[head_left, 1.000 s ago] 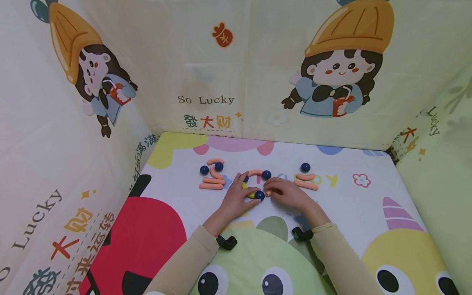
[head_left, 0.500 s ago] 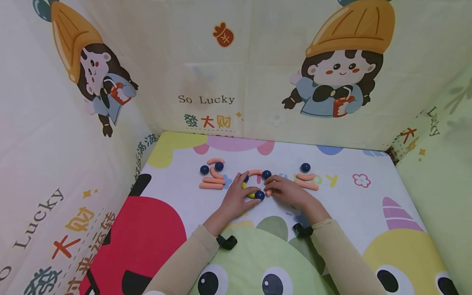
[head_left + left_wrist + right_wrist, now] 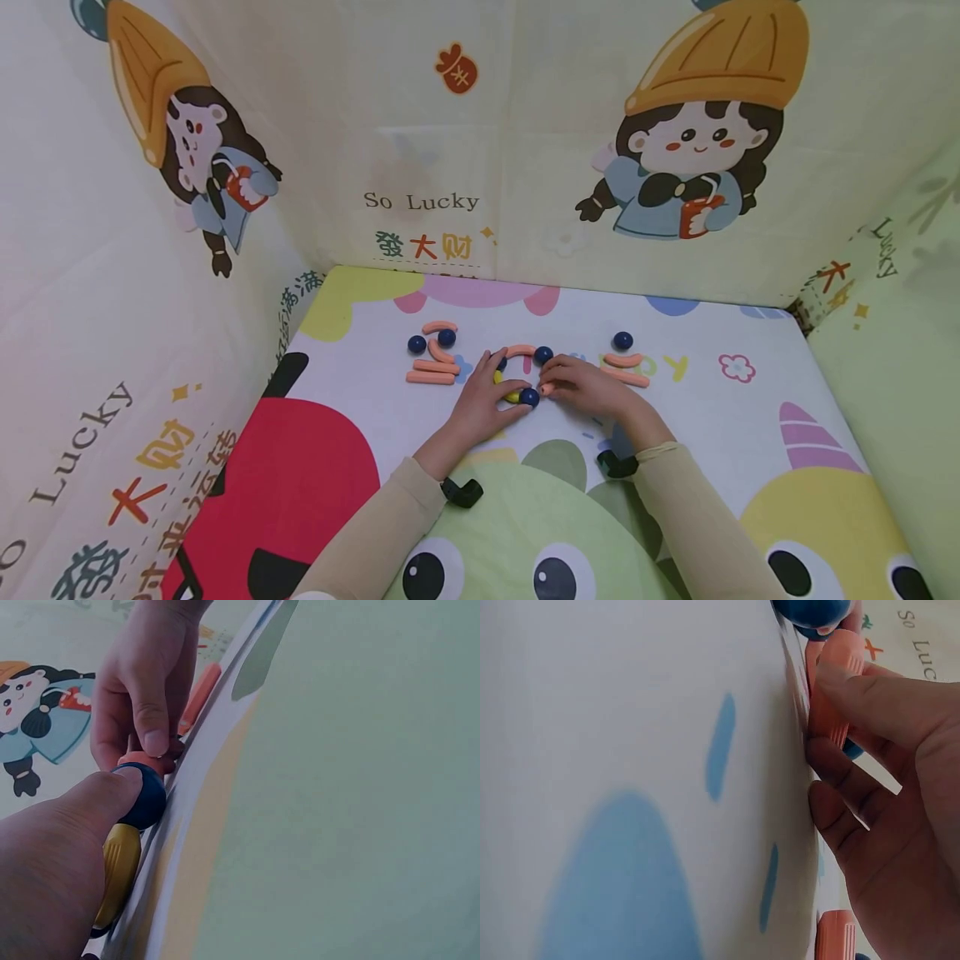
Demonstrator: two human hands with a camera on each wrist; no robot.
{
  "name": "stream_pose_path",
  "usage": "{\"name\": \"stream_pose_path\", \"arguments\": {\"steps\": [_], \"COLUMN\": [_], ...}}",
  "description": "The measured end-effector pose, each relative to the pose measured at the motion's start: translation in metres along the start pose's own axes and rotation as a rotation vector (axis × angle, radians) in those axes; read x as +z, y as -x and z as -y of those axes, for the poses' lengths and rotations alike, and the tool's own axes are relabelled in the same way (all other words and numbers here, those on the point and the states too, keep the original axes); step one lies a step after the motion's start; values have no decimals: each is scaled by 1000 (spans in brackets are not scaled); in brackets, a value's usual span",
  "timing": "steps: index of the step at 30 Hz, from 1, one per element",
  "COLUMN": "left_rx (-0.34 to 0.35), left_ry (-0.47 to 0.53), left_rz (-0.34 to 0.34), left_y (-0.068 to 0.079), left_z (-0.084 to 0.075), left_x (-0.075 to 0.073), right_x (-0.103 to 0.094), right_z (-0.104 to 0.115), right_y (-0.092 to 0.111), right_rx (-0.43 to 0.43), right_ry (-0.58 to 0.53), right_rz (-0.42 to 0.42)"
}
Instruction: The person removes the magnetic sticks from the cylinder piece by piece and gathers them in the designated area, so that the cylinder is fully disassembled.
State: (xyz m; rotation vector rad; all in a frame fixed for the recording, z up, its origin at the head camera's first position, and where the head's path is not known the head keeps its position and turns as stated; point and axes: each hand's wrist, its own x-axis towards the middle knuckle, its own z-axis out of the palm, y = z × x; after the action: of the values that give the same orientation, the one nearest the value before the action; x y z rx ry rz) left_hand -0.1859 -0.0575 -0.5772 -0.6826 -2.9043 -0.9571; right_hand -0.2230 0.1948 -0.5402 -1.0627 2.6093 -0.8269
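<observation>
The left hand (image 3: 480, 397), fingers partly spread, holds a round dark-blue ball (image 3: 529, 397); just right, the right hand (image 3: 588, 388) closely pinches a ridged pink rod (image 3: 829, 709).

On the bench (image 3: 697, 417), taking the gripped ball (image 3: 529, 397) as clock centre, the left hand (image 3: 478, 401) on it lies at nine, the right hand (image 3: 587, 390), holding a rod (image 3: 830, 711), at three. A curved rod (image 3: 521, 350) lies at twelve, a second ball (image 3: 543, 356) at one. Farther out, two balls (image 3: 417, 344) are at ten o'clock, a lone ball (image 3: 622, 340) at two, behind two rods (image 3: 622, 361).
</observation>
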Motion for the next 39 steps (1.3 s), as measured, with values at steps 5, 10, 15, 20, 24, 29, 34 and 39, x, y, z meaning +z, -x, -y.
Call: {"name": "stream_pose_path", "arguments": {"steps": [5, 10, 15, 20, 24, 29, 34, 39], "left_rx": [1, -5, -1, 13, 15, 16, 18, 3], "left_ry": [-2, -2, 0, -7, -2, -3, -4, -8], "left_rz": [-2, 2, -1, -9, -7, -2, -5, 9], "left_y": [0, 1, 1, 1, 1, 1, 1, 0], "left_z": [0, -1, -1, 0, 0, 0, 1, 1], "left_x": [0, -2, -2, 0, -1, -1, -1, 0], "right_x": [-1, -1, -1, -2, -1, -1, -3, -5], "right_z": [0, -3, -4, -3, -5, -7, -3, -7], "right_y": [2, 4, 7, 9, 11, 15, 20, 31], "right_rx": [11, 38, 56, 60, 72, 111, 142, 165], "right_ry": [-6, 1, 5, -29, -35, -19, 4, 46], "right_rz": [-20, -36, -58, -86, -100, -117, -137, -186]}}
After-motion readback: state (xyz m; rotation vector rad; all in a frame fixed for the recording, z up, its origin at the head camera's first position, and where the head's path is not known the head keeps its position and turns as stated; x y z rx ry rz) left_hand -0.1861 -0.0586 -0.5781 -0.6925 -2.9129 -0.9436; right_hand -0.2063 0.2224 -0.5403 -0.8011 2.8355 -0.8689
